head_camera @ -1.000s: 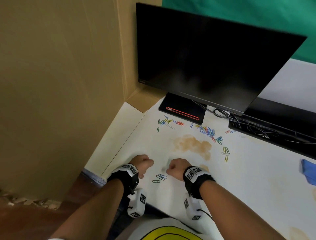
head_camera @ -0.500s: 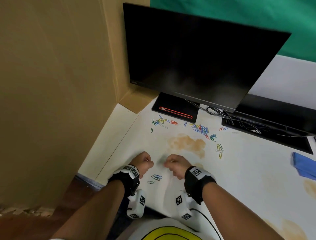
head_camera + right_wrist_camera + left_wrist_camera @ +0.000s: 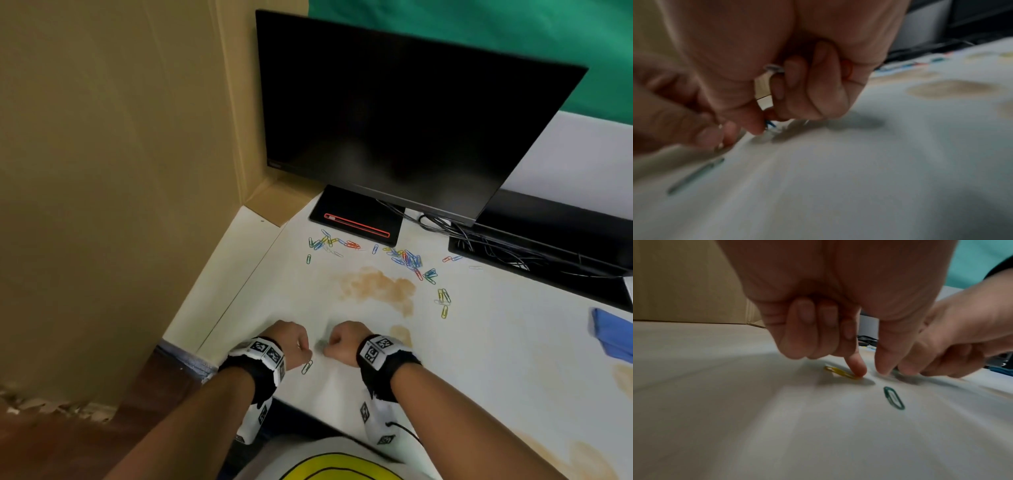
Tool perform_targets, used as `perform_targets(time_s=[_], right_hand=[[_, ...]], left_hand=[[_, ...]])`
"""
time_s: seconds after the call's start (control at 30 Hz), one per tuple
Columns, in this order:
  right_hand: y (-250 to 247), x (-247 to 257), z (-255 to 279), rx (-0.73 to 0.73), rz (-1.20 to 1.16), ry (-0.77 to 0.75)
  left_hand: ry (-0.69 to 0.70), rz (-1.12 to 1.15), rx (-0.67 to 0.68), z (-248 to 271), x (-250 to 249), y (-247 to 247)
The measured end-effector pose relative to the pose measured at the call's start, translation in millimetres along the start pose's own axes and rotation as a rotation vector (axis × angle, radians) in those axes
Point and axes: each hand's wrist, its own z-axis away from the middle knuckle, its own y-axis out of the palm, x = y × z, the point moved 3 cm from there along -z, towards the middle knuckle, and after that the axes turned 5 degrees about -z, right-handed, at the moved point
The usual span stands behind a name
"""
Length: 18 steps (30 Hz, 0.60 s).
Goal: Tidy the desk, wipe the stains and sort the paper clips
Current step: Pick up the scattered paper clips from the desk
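Note:
My left hand (image 3: 295, 342) and right hand (image 3: 338, 343) sit side by side near the white desk's (image 3: 479, 359) front edge, fingers curled. In the left wrist view the left forefinger (image 3: 857, 368) presses one end of a yellow paper clip (image 3: 838, 371); the thumb (image 3: 885, 365) touches the desk just apart from it. A green clip (image 3: 307, 367) lies loose below the hands. In the blurred right wrist view, thumb and forefinger pinch a blue clip (image 3: 769, 124), and a white clip (image 3: 774, 68) is tucked under the curled fingers. Several coloured clips (image 3: 407, 258) lie scattered by the monitor base. A brown stain (image 3: 376, 284) spreads mid-desk.
A black monitor (image 3: 411, 137) stands at the back on its base (image 3: 356, 219), with cables (image 3: 479, 240) to its right. A cardboard wall (image 3: 120, 171) closes the left side. A blue cloth (image 3: 613, 337) lies at the right edge. More brown stains (image 3: 582, 455) mark the front right.
The hands have drawn closer together. The two blue clips that lay between them are now under the right hand's fingertips. The green clip lies where it was.

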Motion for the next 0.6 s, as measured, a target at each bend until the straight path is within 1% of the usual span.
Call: perform_targets(time_s=[0.03, 0.13, 0.17, 0.2, 0.27, 0.37, 0.47, 0.5, 0.53, 0.6], right_hand=[[-1.7, -3.8, 2.8, 0.022, -0.187, 0.036], [-2.7, -13.9, 8.3, 0.068, -0.951, 0.157], [-3.6, -15.5, 10.3, 0.074, -1.118, 0.165], [-4.3, -15.8, 12.1, 0.082, -1.229, 0.155], [-6.6, -13.0, 14.7, 0.083, -1.329, 0.093], [-9.9, -3.7, 13.4, 0.031, -1.327, 0.017], [-5.5, 2.7, 2.0, -0.024, -1.153, -0.001], [-2.9, 6.0, -2.0, -0.044, -1.033, -0.010], [-0.1, 9.2, -5.1, -0.067, -0.854, -0.024], [4.6, 15.6, -10.2, -0.128, -0.436, -0.070]], left_hand=[[0.004, -0.010, 0.009, 1.2, 0.5, 0.6], [0.039, -0.096, 0.070, 5.8, -0.3, 5.5], [0.051, -0.135, 0.079, 7.1, -1.6, 7.2], [0.062, -0.171, 0.081, 8.2, -3.8, 8.6], [0.069, -0.208, 0.078, 8.4, -7.4, 10.3], [0.058, -0.203, 0.080, 6.4, -9.4, 9.5], [0.042, -0.170, 0.084, 4.5, -4.4, 8.9], [0.034, -0.153, 0.083, 4.2, -1.1, 8.8], [0.025, -0.134, 0.076, 4.0, 2.8, 9.2], [0.012, -0.107, 0.049, 4.1, 10.4, 9.1]])
